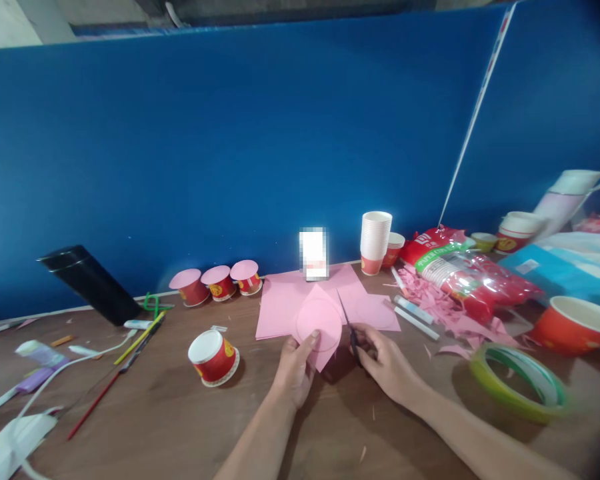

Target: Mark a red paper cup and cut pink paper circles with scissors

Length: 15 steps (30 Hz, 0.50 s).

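My left hand pinches a piece of pink paper with a round outline on it, its thumb lying on top. Part of the paper's edge is pointed, at the top and the bottom. In my right hand is a pair of scissors with dark handles, blades pointing up and away beside the paper's right edge. Whether the blades touch the paper I cannot tell. Behind lie pink sheets flat on the table. To the left a red paper cup stands upside down.
Several pink-topped cups line the wall, with a black bottle farther left. On the right are stacked cups, a bag of cups, pink scraps, a tape roll and an orange cup.
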Each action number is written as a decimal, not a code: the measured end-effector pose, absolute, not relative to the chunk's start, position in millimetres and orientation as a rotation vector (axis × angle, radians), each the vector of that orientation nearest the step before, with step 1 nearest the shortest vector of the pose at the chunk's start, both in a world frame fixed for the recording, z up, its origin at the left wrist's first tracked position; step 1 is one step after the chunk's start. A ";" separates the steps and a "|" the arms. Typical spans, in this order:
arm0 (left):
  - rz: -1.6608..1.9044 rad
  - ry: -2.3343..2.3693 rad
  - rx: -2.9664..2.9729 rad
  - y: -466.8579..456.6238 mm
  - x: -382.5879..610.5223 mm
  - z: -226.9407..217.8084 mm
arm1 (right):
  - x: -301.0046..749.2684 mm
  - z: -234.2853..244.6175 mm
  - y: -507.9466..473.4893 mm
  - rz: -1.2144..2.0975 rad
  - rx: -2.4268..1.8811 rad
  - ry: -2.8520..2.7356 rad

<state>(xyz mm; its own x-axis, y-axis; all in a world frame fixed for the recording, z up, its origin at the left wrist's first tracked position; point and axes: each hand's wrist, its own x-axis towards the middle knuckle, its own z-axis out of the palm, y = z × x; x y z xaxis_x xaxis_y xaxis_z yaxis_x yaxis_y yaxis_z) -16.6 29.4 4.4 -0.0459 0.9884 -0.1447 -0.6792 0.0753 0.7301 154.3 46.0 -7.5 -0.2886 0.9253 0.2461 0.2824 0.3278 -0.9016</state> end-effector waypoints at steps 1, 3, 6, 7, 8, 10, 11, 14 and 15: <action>1.456 0.770 0.516 29.2 -16.3 5.3 | 154.3 -7.4 46.0 0.984 -1.081 -1.764; 1.463 0.806 0.495 28.7 -15.5 7.4 | 154.1 -6.3 45.6 0.994 -1.077 -1.752; 1.490 0.876 0.456 28.5 -14.1 9.5 | 153.4 -2.6 44.5 1.036 -1.075 -1.709; 1.506 0.894 0.441 28.6 -13.7 9.6 | 153.1 -1.1 44.1 1.059 -1.082 -1.690; 1.522 0.908 0.426 28.9 -13.3 9.5 | 152.7 0.2 43.7 1.080 -1.090 -1.671; 1.559 0.930 0.403 29.7 -12.7 8.7 | 152.2 2.1 43.0 1.106 -1.097 -1.652; 1.575 0.934 0.403 30.0 -12.4 8.3 | 152.0 2.5 42.6 1.110 -1.090 -1.653; 1.601 0.920 0.427 30.7 -12.1 8.0 | 151.7 2.9 41.4 1.128 -1.056 -1.687; 1.606 0.911 0.433 30.8 -12.1 8.3 | 151.6 3.2 40.8 1.139 -1.053 -1.696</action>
<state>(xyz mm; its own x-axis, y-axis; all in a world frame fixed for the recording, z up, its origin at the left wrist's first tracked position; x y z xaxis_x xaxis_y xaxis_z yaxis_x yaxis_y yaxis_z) -12.1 30.8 8.3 -0.2510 0.9471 -0.2002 -0.6579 -0.0152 0.7530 151.6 40.8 3.2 -0.3153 0.9331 0.1730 0.1927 0.2414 -0.9511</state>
